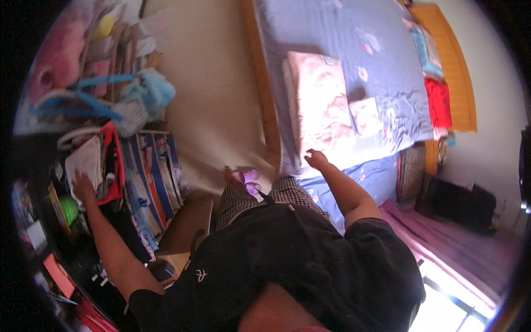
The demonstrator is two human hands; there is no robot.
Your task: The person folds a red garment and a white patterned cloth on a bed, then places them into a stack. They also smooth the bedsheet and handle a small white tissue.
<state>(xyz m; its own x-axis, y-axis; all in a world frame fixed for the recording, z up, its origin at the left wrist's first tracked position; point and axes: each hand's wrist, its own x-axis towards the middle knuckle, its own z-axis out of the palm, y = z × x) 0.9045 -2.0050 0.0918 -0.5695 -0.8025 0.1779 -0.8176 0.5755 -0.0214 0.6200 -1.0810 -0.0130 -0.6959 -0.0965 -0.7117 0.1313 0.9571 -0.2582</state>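
On my left, a red open bag [118, 166] holds a folded light-grey cloth [89, 159]. The spread fingers of my left hand [84, 189] lie over the lower part of that cloth; I see no grip on it. My right hand [317, 159] is at the near end of a folded pink blanket [321, 99], fingers loosely bent and nothing in them. Whether it touches the blanket is unclear. The blanket lies on a bed with a blue-grey flowered sheet [390, 62]. Beside the blanket is a smaller folded pink cloth [366, 117].
A shelf of books and folders [155, 178] stands left of my legs. Beyond the bag are a blue plastic frame [97, 103] and a light-blue plush item [149, 93]. The bed's wooden side [265, 112] borders the floor [203, 83]. Red fabric [437, 103] lies by the headboard [460, 83].
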